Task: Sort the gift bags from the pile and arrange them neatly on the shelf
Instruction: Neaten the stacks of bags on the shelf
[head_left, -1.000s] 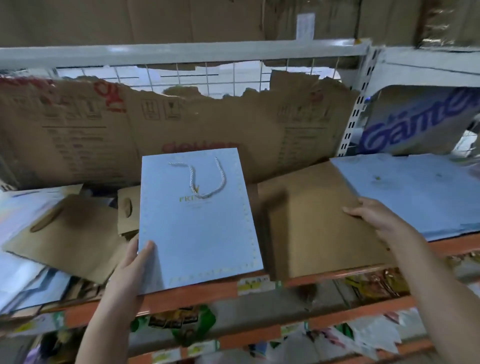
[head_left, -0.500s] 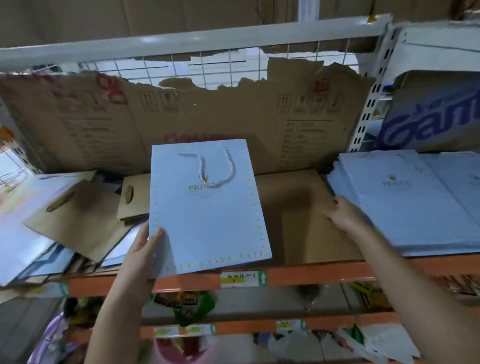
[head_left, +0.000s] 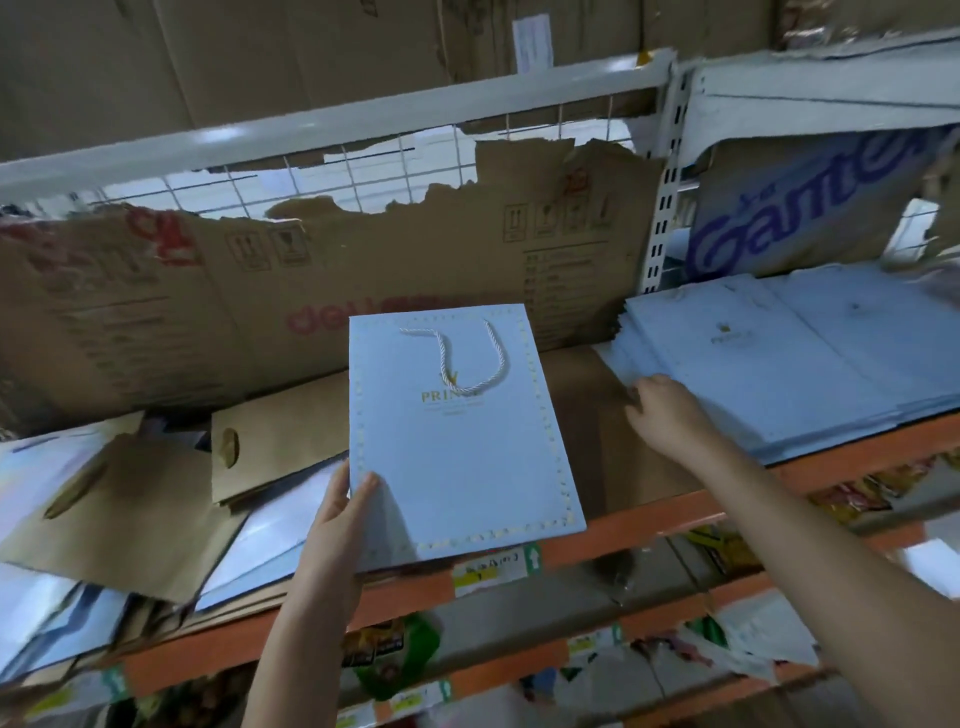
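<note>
blue bags (head_left: 810, 358) already lie stacked on the shelf (head_left: 649, 525), the left hand (head_left: 337, 525) pinches one more blue bag (head_left: 457, 441), the right hand (head_left: 665, 410) touches the stack with loose fingers, and the messy pile (head_left: 130, 509) waits.

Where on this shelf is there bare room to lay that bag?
Bare brown cardboard lies between the held blue bag and the blue stack under the right hand. The left end is crowded with a mixed pile.

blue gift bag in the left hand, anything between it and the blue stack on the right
Only the right hand, resting at the near left edge of the blue stack. Otherwise just bare brown cardboard lies between the blue gift bag, held by the left hand, and the stack.
</note>
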